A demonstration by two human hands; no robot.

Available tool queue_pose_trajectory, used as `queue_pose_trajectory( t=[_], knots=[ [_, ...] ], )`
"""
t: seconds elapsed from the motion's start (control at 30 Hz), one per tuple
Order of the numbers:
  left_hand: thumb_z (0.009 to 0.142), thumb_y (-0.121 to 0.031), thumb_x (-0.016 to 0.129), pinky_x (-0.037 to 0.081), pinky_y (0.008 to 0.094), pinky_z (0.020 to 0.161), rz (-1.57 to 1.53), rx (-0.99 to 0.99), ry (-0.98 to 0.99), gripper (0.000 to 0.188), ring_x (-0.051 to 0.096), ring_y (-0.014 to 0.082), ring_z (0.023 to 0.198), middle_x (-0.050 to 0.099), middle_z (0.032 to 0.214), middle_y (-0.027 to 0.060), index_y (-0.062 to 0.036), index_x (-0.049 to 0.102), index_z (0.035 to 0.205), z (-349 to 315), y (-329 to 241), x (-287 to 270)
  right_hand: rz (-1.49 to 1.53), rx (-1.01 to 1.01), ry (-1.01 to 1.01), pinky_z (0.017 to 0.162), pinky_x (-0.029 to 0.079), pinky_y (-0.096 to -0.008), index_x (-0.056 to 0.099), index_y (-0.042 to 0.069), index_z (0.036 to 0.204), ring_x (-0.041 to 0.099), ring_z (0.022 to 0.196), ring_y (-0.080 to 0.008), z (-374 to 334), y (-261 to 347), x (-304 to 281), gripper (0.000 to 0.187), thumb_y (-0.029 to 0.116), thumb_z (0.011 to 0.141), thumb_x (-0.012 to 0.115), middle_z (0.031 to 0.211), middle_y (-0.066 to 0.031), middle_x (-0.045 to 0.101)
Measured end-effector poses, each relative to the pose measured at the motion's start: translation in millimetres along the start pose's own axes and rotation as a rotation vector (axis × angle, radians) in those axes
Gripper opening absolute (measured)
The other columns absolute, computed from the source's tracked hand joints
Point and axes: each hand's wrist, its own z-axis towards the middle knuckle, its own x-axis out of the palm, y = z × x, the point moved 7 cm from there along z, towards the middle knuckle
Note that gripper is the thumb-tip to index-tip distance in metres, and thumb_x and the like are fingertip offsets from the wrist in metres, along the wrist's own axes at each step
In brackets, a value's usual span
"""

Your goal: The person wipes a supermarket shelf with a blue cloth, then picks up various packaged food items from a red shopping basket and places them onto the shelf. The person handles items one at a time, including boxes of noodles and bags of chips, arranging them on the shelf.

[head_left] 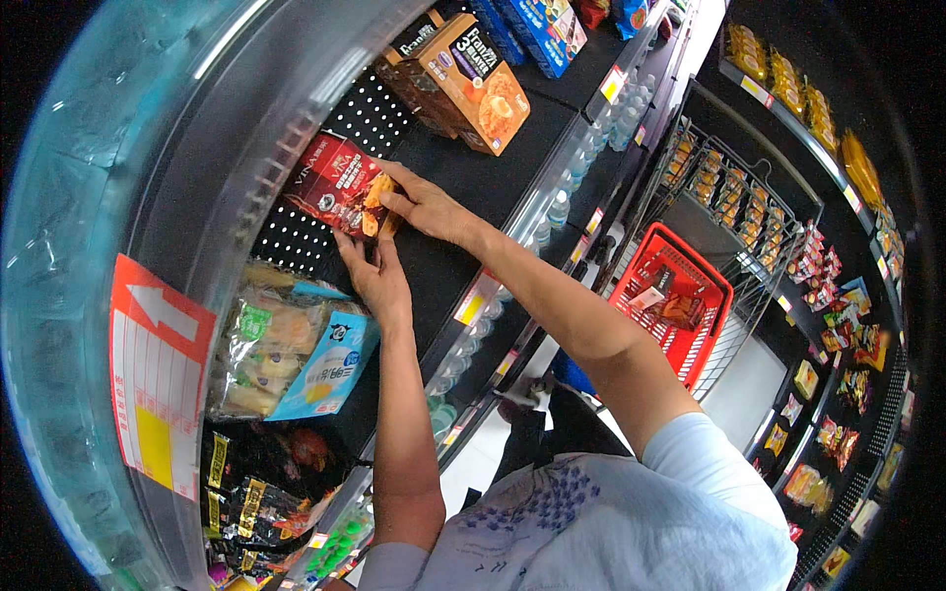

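Note:
Both my hands are on a red snack package with a picture of yellow food on its front, over the black shelf. My right hand grips its right edge, the thumb across the front and the other fingers behind. At the lower corner, my left hand pinches it with the fingertips. The package tilts, its printed face turned up toward me. A clear and blue bag of food lies nearest my left hand. Beyond my right hand, brown boxes stand on the same shelf.
A red shopping basket holding a dark red package sits to the right by a wire rack of packaged food. Black bags fill the lower left. Water bottles line a shelf below. A price tag hangs at the left.

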Motion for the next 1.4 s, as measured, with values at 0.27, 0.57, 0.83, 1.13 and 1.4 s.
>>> queue_pose_trajectory(
  t=[0.27,0.57,0.83,1.13,1.4],
  knots=[
    [0.098,-0.034,0.064,0.033,0.0411,0.117,0.304,-0.010,0.110,0.081,0.040,0.0363,0.143,0.034,0.154,0.0321,0.0064,0.022,0.155,-49.2,13.6,3.1,-0.099,-0.025,-0.229,0.107,0.043,-0.0379,0.047,0.005,0.146,0.054,0.128,-0.0285,-90.8,48.0,-47.2,0.047,0.018,0.102,0.054,0.136,-0.0169,0.054],
    [0.098,-0.044,0.060,0.021,0.0506,0.122,1.005,0.047,0.569,0.079,0.020,0.0354,0.151,0.025,0.163,0.0193,-0.0020,0.027,0.156,-105.2,-25.9,16.1,-0.225,0.608,-0.860,0.076,0.058,-0.0297,0.058,0.006,0.131,0.067,0.103,-0.0158,-381.8,-39.6,-180.5,0.031,0.018,0.102,0.059,0.111,-0.0085,0.069],
    [0.089,-0.040,0.070,0.017,0.0548,0.122,1.149,0.107,0.628,0.090,0.016,0.0340,0.153,0.018,0.165,0.0186,-0.0031,0.024,0.158,-109.2,-18.2,21.7,-0.852,1.086,-0.988,0.087,0.053,-0.0481,0.043,0.001,0.136,0.068,0.098,-0.0402,-535.1,-154.7,-280.6,0.074,0.042,0.084,0.079,0.107,-0.0243,0.070],
    [0.077,-0.027,0.081,0.016,0.0566,0.123,1.239,0.139,0.605,0.107,0.017,0.0354,0.152,0.013,0.166,0.0169,-0.0116,0.016,0.160,-113.7,-7.7,20.3,-0.852,1.341,-0.963,0.092,0.051,-0.0509,0.020,0.000,0.152,0.061,0.115,-0.0465,-551.9,-247.8,-330.6,0.122,0.068,0.070,0.079,0.128,-0.0316,0.058],
    [0.077,-0.026,0.082,0.017,0.0562,0.123,1.227,0.145,0.594,0.106,0.017,0.0372,0.152,0.015,0.165,0.0190,-0.0091,0.017,0.159,-116.2,-15.4,26.7,-0.774,1.048,-1.030,0.090,0.052,-0.0482,0.036,0.007,0.144,0.064,0.111,-0.0425,-584.8,-202.2,-324.9,0.075,0.034,0.086,0.074,0.122,-0.0279,0.064]
  ],
)
